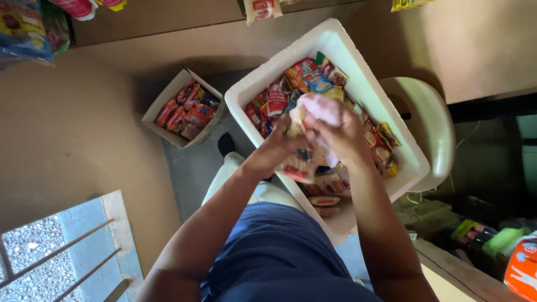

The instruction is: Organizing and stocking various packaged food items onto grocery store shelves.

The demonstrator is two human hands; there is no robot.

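Left hand (278, 150) gripping a snack packet (299, 162); right hand (342, 134) closed on a pink cloth (320, 109), above white foam box (358, 72) of packets; cardboard box (162, 103) nearby.

The place looks like a small shop or its stockroom. A large white foam box (358, 72) sits filled with many small, brightly coloured snack sachets (302, 75), and an open cardboard carton (162, 103) on the grey floor holds more red and orange packets (187, 112). Further coloured packets hang or lie along the brown wooden shelves (168, 22) at the top. A pale plastic chair (430, 117) carries the foam box, and a barred opening (61, 251) shows gravel outside.
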